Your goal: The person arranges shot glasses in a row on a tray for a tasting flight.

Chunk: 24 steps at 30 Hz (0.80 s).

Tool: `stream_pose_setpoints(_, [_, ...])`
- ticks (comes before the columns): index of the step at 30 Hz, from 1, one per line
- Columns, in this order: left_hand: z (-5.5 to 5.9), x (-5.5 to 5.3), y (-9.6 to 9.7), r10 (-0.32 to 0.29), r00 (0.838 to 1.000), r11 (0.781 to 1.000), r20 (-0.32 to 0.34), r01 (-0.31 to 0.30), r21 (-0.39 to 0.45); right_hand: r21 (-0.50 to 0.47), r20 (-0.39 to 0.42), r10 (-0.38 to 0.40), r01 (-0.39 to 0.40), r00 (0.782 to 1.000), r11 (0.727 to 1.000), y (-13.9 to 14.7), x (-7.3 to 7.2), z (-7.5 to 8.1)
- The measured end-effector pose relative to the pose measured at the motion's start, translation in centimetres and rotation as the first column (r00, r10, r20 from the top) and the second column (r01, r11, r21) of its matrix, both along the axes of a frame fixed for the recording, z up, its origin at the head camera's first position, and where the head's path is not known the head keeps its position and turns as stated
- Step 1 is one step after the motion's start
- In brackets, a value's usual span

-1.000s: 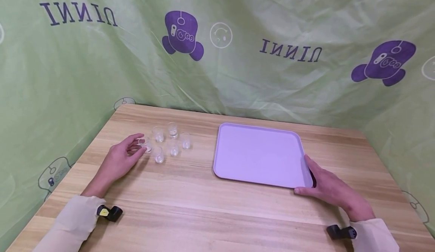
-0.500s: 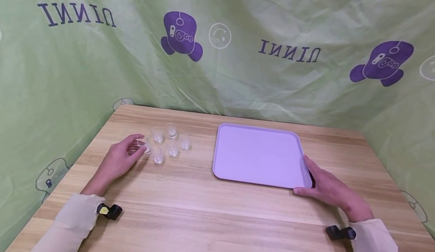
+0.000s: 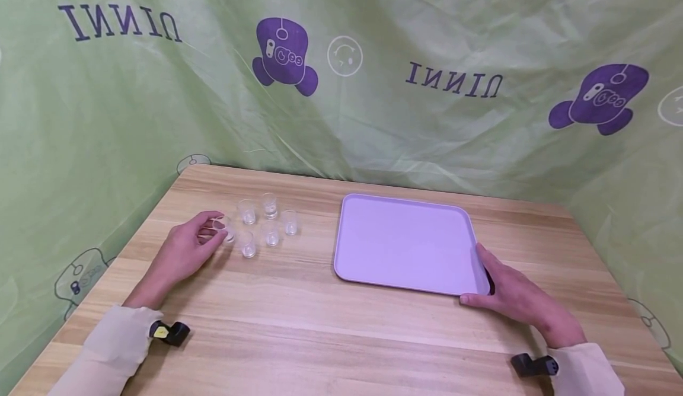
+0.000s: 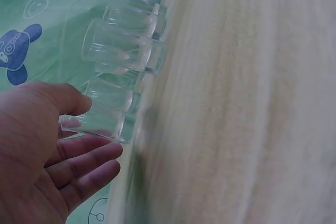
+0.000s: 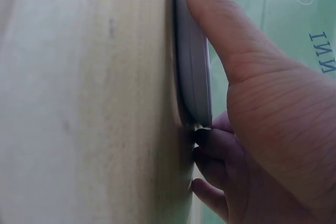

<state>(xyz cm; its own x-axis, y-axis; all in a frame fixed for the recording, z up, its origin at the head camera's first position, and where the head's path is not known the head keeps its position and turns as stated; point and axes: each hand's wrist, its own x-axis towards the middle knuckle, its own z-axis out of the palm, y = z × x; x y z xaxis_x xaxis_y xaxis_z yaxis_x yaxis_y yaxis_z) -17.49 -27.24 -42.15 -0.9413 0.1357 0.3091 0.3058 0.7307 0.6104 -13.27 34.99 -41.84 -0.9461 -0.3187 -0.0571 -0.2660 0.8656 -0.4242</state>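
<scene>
At the left of the table, my left hand [image 3: 188,245] pinches a small clear shot glass [image 3: 226,230] between thumb and fingers. In the left wrist view the thumb lies across this glass [image 4: 113,124], low over the wood. Several more shot glasses stand upright just to its right, the nearest glass [image 3: 248,245] on the near side and another glass [image 3: 247,212] behind it. My right hand [image 3: 514,289] grips the near right corner of a flat purple tray [image 3: 405,245]. Its thumb [image 5: 231,30] lies along the tray's near edge, the other fingers at the right side.
A wooden table [image 3: 320,337] carries everything, with bare wood between the glasses and the tray. Green printed cloth [image 3: 373,129] hangs behind the table and along both sides.
My left hand has drawn slightly left with its shot glass, a little away from the other glasses. The right hand and the tray stay in place.
</scene>
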Motion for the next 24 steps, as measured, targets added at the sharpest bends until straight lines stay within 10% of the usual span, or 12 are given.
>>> stream_pose_setpoints(24, [3.7, 0.1, 1.9, -0.051, 0.995, 0.998, -0.09, 0.054, 0.033, 0.002, 0.008, 0.0, 0.0, 1.0, 1.0, 0.1, -0.1, -0.1])
